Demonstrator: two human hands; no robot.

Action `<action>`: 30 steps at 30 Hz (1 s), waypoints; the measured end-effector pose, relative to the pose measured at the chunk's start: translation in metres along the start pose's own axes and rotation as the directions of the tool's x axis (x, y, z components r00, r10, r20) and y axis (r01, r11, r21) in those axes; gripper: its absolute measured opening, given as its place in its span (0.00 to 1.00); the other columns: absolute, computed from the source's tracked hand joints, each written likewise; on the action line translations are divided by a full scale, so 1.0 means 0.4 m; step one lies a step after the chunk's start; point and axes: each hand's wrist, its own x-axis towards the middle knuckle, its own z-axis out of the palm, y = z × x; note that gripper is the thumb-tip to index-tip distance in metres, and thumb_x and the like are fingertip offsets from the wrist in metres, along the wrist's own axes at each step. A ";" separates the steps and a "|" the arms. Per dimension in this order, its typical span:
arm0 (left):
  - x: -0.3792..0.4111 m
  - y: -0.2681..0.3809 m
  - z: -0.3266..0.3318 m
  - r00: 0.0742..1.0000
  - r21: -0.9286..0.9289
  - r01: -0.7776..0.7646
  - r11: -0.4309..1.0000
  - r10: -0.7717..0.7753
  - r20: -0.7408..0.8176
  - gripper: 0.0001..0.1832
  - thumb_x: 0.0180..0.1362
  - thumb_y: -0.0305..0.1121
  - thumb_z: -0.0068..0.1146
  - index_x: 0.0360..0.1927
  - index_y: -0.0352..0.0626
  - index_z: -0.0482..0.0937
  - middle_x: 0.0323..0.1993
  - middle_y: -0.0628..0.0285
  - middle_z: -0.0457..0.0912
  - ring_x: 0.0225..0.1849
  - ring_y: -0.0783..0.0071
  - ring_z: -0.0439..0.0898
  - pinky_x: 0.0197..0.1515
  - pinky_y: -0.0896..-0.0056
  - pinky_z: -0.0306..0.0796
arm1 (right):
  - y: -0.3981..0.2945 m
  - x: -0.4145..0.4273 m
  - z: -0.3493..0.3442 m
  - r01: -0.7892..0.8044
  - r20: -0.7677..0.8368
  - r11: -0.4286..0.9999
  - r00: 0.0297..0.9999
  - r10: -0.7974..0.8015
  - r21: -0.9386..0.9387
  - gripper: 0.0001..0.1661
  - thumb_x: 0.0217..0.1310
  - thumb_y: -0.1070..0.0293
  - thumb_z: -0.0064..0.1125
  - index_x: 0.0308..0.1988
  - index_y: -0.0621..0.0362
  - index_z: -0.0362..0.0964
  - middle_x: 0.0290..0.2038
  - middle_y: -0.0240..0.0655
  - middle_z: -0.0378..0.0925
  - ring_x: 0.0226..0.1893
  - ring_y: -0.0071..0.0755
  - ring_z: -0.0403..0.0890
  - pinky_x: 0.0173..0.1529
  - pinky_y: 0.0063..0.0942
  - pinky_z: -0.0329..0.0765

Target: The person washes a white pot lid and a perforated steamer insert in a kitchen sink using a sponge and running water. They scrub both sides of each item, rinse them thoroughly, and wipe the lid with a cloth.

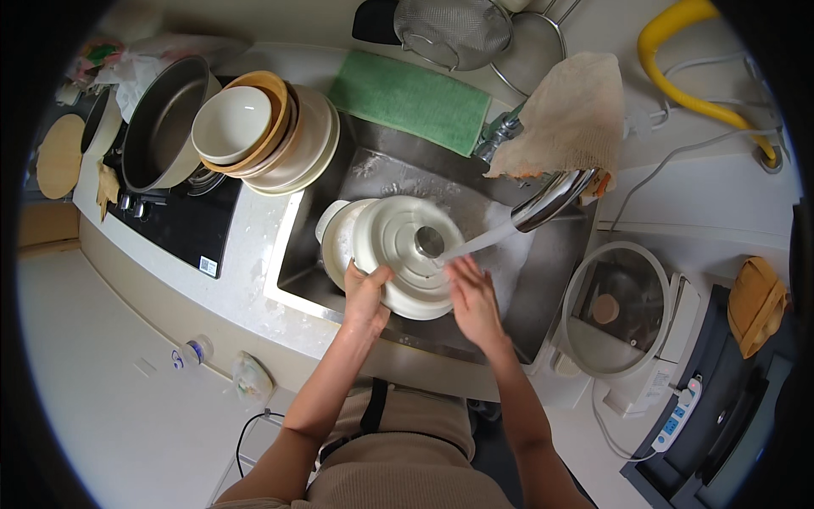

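Observation:
My left hand (367, 292) grips the near left rim of a round off-white pot lid (397, 235), thumb on top. The lid is tilted over the sink and has ringed ridges and a round metal knob (429, 242). From the chrome faucet (552, 202) a stream of water runs onto it beside the knob. My right hand (472, 296) is at the lid's right side, by the stream, holding nothing; whether its fingertips touch the lid cannot be told. Partly hidden under the lid, a white pot (336, 245) with a side handle has suds inside.
The steel sink (413, 175) holds foam on its right. Stacked bowls and plates (232, 124) stand at its left edge, beside a deep pan (168, 121) on the cooktop (191, 235). Behind lies a green cloth (410, 102). A lidded appliance (617, 312) and power strip (678, 413) are right.

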 end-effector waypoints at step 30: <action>-0.007 0.029 -0.020 0.998 0.036 -0.058 0.998 0.059 -0.026 0.21 0.47 0.12 0.46 0.45 0.40 0.72 0.34 0.64 0.77 0.33 0.75 0.77 0.39 0.71 0.73 | 0.004 0.033 0.064 0.060 -0.038 0.975 0.998 -0.053 0.213 0.19 0.64 0.80 0.43 0.53 0.67 0.70 0.60 0.46 0.66 0.57 0.40 0.72 0.56 0.25 0.68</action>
